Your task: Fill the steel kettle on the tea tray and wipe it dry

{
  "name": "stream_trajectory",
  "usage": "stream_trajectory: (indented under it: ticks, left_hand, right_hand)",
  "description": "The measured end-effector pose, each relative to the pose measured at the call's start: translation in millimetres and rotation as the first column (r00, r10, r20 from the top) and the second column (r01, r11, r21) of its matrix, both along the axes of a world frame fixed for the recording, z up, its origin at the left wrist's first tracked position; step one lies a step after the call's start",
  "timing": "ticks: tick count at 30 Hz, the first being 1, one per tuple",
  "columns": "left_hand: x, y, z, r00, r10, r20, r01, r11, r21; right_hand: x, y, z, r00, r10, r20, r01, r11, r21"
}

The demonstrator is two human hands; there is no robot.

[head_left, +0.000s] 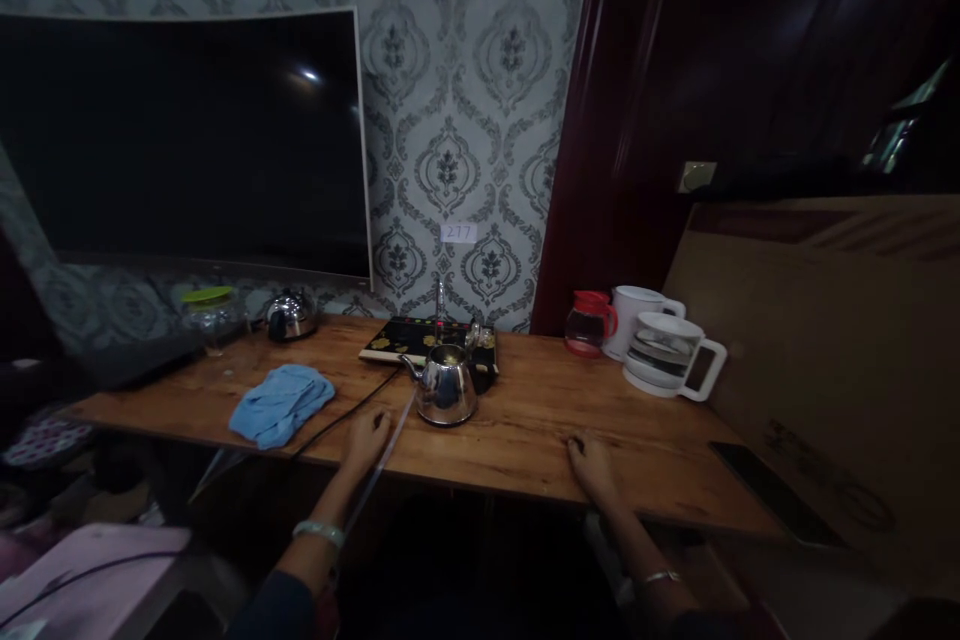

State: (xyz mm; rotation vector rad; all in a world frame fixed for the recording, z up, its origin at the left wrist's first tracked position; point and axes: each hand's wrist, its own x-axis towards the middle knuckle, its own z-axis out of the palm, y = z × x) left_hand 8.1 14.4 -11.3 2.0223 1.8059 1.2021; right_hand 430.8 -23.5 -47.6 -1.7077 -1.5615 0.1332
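Observation:
My left hand (367,438) rests on the front edge of the wooden table (525,420), fingers curled in, with nothing visible in it. Just right of it stands a shiny metal kettle (445,388), upright and lidless, its spout pointing left; the hand does not touch it. A pale, thin strip (396,435) runs down past this hand from near the kettle. Further right, my right hand (591,465) lies at the table edge, its fingers also curled and no object showing in them. Behind the kettle is a black induction cooker (397,338) with gold flowers and a metal tap.
A folded blue cloth (282,405) lies left of my left hand. Behind it are a second metal kettle (291,315) and a green-lidded glass jar (212,320). At right stand a red-topped jug (589,324), white pitchers (664,355) and a cardboard box (825,320).

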Motion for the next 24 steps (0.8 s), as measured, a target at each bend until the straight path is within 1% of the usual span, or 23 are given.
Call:
stream_trajectory:
  ticks: [5, 7, 10, 16, 20, 24]
  left_hand:
    - [-2, 2, -3.8, 1.000, -0.006, 0.010, 0.006, 1.000, 0.026]
    - [-2, 3, -4.7, 1.000, -0.017, 0.020, 0.016, 0.999, 0.042]
    - [-2, 4, -4.3, 1.000, -0.012, 0.025, 0.011, 0.999, 0.033]
    - [1, -2, 1.4, 1.000, 0.004, 0.031, -0.004, 1.000, 0.010]
    - [4, -5, 3.9, 1.000, 0.024, 0.012, -0.023, 1.000, -0.003]
    - [6, -6, 5.8, 0.999, 0.032, -0.010, -0.032, 0.999, -0.026]
  right_hand:
    - [-2, 1, 0, 1.000, 0.013, -0.001, -0.013, 1.000, 0.009]
    - [-2, 1, 0, 1.000, 0.011, 0.009, -0.011, 1.000, 0.027]
    - [-1, 1, -1, 1.000, 0.010, 0.009, -0.010, 0.998, 0.060]
    - [0, -1, 2, 1.000, 0.026, -0.004, -0.026, 0.999, 0.020]
    - [0, -3, 6, 1.000, 0.029, -0.002, -0.029, 1.000, 0.008]
    - [2, -4, 4, 0.999, 0.046, 0.010, -0.046, 0.999, -0.007]
